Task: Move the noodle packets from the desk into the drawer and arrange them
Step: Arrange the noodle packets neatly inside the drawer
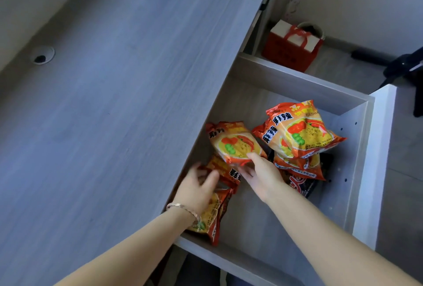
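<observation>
Packet (235, 146) in the right hand (261, 175) — fingers pinching its near short edge, long axis running toward the drawer (297, 84) back wall. Left hand (196, 189), fingers spread, rests on packets (219, 196) by the counter (114, 102) edge — stack (299, 130) lies right.

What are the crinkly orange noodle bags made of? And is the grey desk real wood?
The orange noodle packets look like thin glossy plastic film: they crinkle, catch the light and have crimped sealed ends. The grey desk top shows a printed-looking wood grain with a matte finish, so it is probably laminated board rather than solid wood, though that cannot be told for sure.
</observation>
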